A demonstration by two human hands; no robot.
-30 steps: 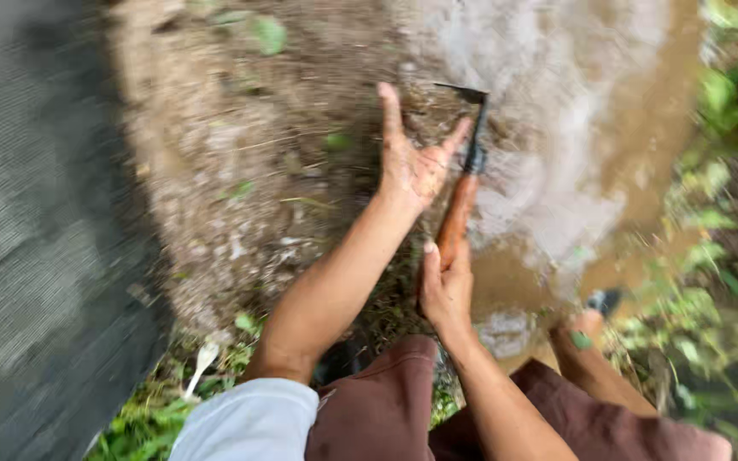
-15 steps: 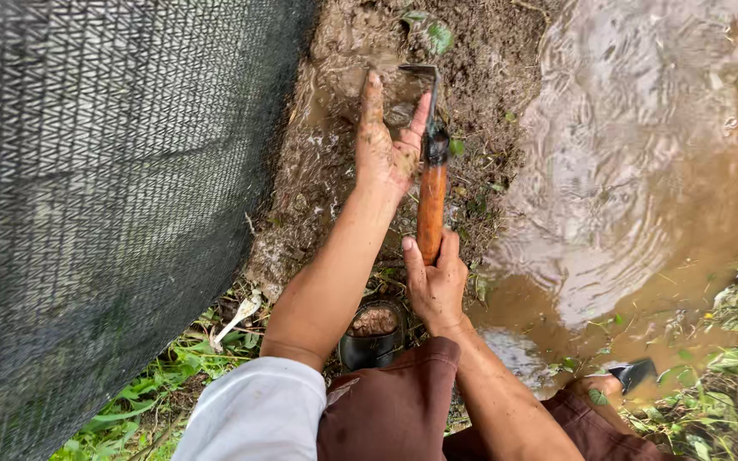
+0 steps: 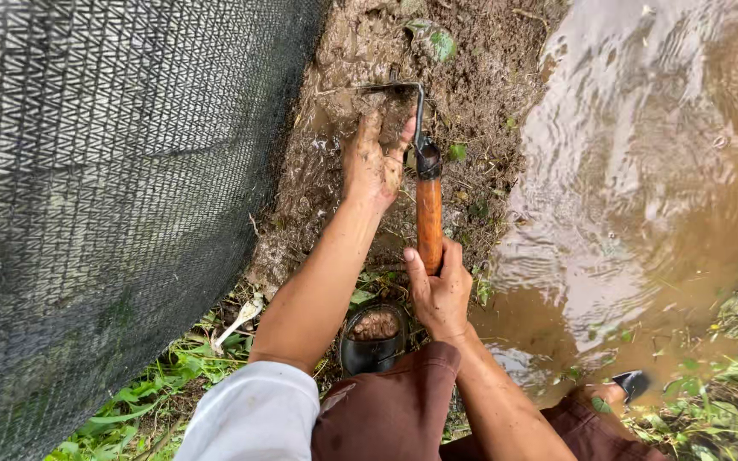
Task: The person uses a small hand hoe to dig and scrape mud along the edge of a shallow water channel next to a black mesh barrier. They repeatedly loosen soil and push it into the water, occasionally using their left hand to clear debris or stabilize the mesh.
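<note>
Since half a second ago my view has slid rightward, so the black net point(image 3: 104, 196) covers less and the muddy water point(image 3: 668, 171) more, while both hands sit about where they were. My right hand point(image 3: 439, 294) is wrapped tight round the hoe point(image 3: 428, 218) handle's lower end, its blade sunk in the soil point(image 3: 471, 85) ahead. My left hand point(image 3: 375, 162) lies open, muddy fingers spread flat on the dirt beside the blade, holding nothing.
</note>
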